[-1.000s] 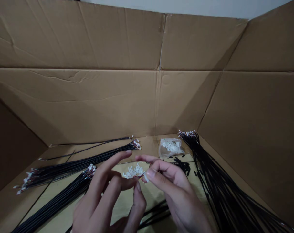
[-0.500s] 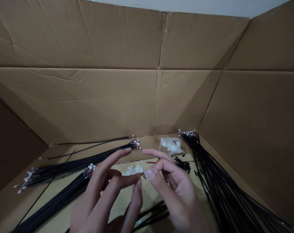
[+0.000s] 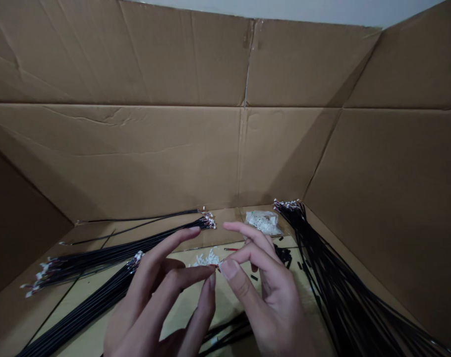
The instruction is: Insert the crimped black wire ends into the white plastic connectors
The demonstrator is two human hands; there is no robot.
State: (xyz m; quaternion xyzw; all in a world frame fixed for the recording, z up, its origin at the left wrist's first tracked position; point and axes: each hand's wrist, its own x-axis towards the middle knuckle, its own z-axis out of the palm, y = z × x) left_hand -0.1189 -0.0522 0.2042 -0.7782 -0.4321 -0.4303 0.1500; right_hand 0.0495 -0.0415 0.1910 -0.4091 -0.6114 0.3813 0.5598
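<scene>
My left hand pinches thin coloured wires between thumb and a fingertip, its index finger raised. Facing it, my right hand grips a small white connector between thumb and finger, mostly hidden by the thumb. The wires meet the connector in the narrow gap between the two pinches; how far they go in cannot be made out. Just behind the fingertips lies a pile of white connectors. Below my hands, black cables run across the work surface.
Bundles of black cable with white plugs lie at left and far left. A larger bundle runs down the right side. Near the back wall sits a clear bag of white parts. Black pieces lie by it. Cardboard walls surround the surface.
My right hand has turned slightly and its raised index finger has moved a little right. My left hand has shifted slightly left. Both pinches stay close together.
</scene>
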